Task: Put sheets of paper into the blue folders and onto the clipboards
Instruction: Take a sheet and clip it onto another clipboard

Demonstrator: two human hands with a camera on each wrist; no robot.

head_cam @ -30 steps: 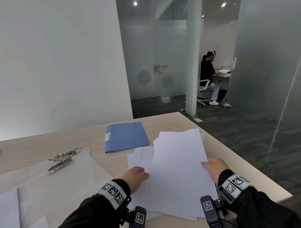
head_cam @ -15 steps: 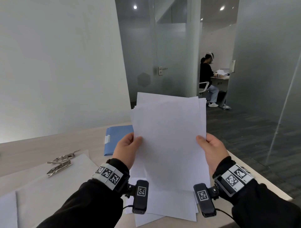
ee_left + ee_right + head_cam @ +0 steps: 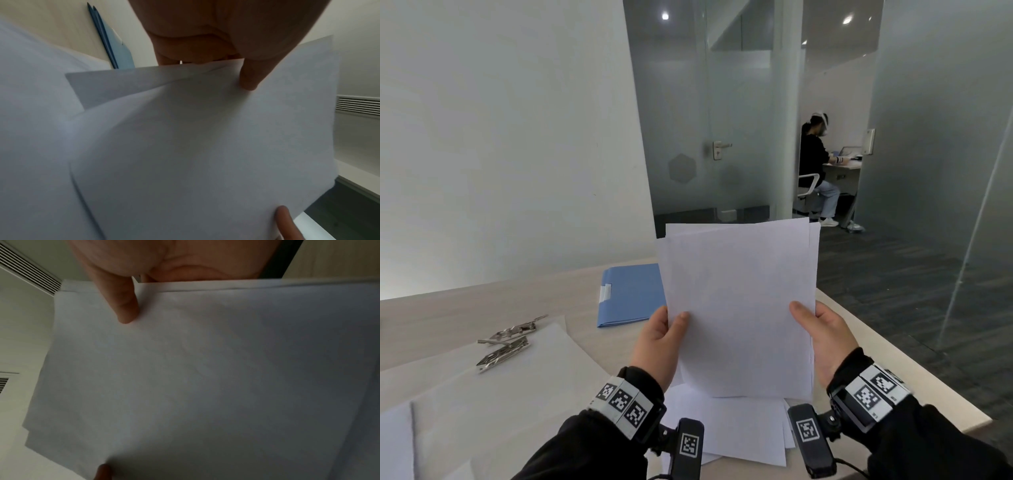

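I hold a stack of white sheets point(image 3: 739, 301) upright above the table, its lower edge close over loose sheets point(image 3: 739, 431) lying flat. My left hand point(image 3: 664, 339) grips the stack's left edge, thumb on the front. My right hand point(image 3: 822, 339) grips the right edge the same way. The left wrist view shows the stack point(image 3: 195, 138) with my thumb on it, and the right wrist view shows the stack point(image 3: 205, 369) filling the frame. A blue folder point(image 3: 630, 294) lies shut behind the stack. Two clipboards with paper point(image 3: 482, 394) and metal clips point(image 3: 505, 344) lie at the left.
The wooden table point(image 3: 482, 308) ends at an edge on the right, beyond it dark floor. A white wall stands behind the table. A glass partition and door are further back, and a person point(image 3: 815, 164) sits at a desk in the far room.
The stack went from lying flat on the table to standing upright between both hands. Since half a second ago it has dropped slightly.
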